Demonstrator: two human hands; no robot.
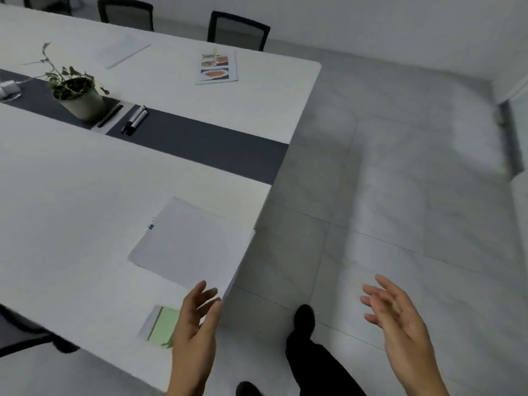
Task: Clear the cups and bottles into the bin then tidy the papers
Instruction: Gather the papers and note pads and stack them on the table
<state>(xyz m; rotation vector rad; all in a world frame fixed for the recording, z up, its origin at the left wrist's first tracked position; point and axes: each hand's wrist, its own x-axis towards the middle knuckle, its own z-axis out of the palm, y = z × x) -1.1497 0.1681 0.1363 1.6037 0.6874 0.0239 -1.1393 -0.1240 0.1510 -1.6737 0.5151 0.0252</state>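
Note:
A stack of white papers (190,242) lies near the table's right edge, one corner hanging over it. My left hand (197,318) is just below that stack with straight fingers, its fingertips at the stack's near corner. A green sheet on a white one (161,324) lies beside my left wrist. My right hand (397,312) hovers over the floor to the right, fingers spread and holding nothing. Farther off lie a printed sheet with photos (217,68) and another white paper (123,50). No cups, bottles or bin are in view.
The long white table (71,195) has a dark centre strip with a potted plant (78,94) and two markers (135,118). Two dark chairs (238,28) stand at the far side. Grey tiled floor (400,167) lies to the right; my dark shoe (304,315) is below.

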